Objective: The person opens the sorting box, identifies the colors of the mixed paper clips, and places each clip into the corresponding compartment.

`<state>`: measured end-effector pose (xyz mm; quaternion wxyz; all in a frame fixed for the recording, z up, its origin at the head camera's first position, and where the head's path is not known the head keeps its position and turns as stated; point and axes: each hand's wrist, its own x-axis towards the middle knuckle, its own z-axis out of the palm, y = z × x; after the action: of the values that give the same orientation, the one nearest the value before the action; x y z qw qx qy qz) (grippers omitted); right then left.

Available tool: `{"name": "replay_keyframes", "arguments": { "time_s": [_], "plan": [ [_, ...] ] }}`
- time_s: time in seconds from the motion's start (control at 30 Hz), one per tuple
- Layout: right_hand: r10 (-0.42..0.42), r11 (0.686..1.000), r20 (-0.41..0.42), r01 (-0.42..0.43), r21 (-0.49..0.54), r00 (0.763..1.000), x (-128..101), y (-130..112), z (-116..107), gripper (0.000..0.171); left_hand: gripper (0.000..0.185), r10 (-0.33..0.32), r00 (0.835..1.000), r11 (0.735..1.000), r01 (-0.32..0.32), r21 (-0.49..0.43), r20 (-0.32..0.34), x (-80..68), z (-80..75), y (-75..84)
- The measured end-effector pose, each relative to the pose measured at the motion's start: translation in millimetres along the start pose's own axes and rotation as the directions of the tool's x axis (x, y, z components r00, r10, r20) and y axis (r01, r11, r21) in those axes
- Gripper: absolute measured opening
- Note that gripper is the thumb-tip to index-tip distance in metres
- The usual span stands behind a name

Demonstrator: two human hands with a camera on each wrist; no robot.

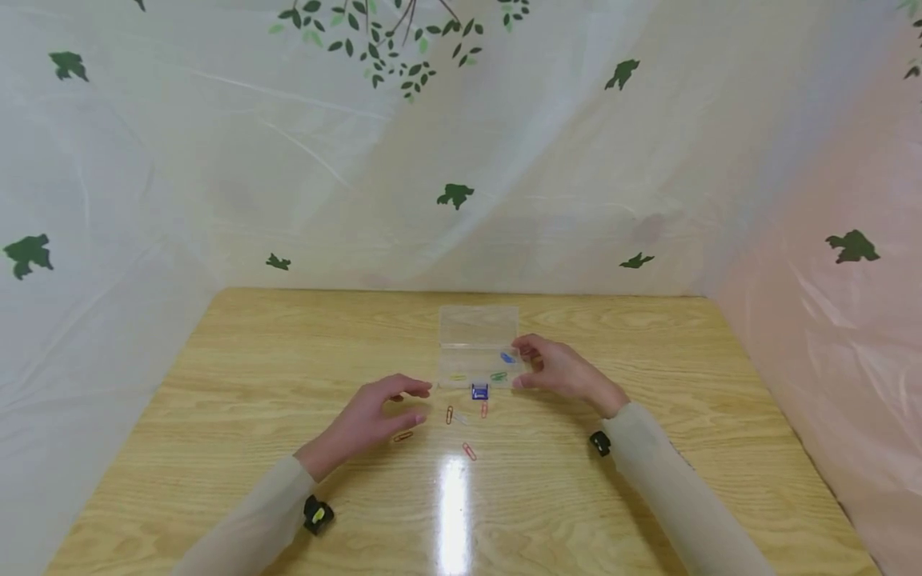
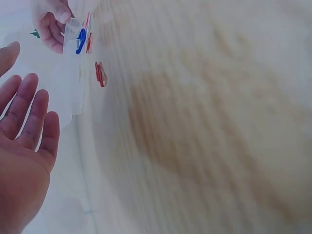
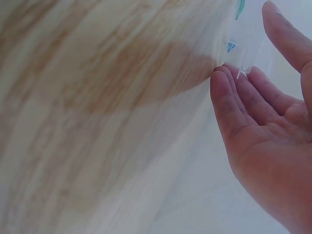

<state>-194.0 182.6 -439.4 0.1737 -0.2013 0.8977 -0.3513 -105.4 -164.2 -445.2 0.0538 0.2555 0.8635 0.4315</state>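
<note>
A clear plastic box (image 1: pixel 468 364) stands on the table with its lid (image 1: pixel 479 325) raised at the back. Inside are a yellow paper clip (image 1: pixel 458 377), a green paper clip (image 1: pixel 499 376) and a small blue piece (image 1: pixel 507 358). My right hand (image 1: pixel 565 370) grips the box's right side, thumb at the front corner and fingers toward the back. Just off the front left corner, my left hand (image 1: pixel 374 412) is held with relaxed, parted fingers and nothing in it. A small blue clip-like piece (image 1: pixel 479 391) sits at the box's front edge.
Several loose paper clips lie in front of the box, among them a red one (image 1: pixel 450 414), a pink one (image 1: pixel 484 410) and a nearer red one (image 1: pixel 470 451). Another paper clip (image 1: pixel 402 437) lies beside the left thumb. A pale curtain (image 1: pixel 346 200) hangs behind the wooden table (image 1: pixel 288 352).
</note>
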Motion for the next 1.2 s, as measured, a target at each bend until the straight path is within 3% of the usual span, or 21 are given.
{"name": "replay_keyframes", "arguments": {
  "time_s": [0.3,0.57,1.03,1.2],
  "plan": [
    [-0.002,1.0,0.004,0.002,-0.003,1.0,1.4,1.1,-0.3,0.066,0.044,-0.038,0.997,0.998,0.042,-0.055,0.063,-16.4,-4.6,-9.1],
    [0.019,1.0,0.006,-0.019,-0.005,1.0,0.8,0.3,0.0,0.067,0.037,-0.054,0.997,0.999,0.053,0.014,0.06,-25.5,-4.7,-13.7],
    [0.019,1.0,0.004,-0.019,0.002,1.0,1.5,1.0,0.4,0.066,0.023,-0.073,0.991,0.994,0.064,0.086,0.114,-23.1,-1.0,-20.1],
    [0.017,1.0,0.005,-0.017,0.0,1.0,0.5,-0.2,-0.4,0.067,0.018,-0.044,0.992,0.994,0.032,0.109,0.116,-19.7,-0.6,-20.3]
  ]
}}
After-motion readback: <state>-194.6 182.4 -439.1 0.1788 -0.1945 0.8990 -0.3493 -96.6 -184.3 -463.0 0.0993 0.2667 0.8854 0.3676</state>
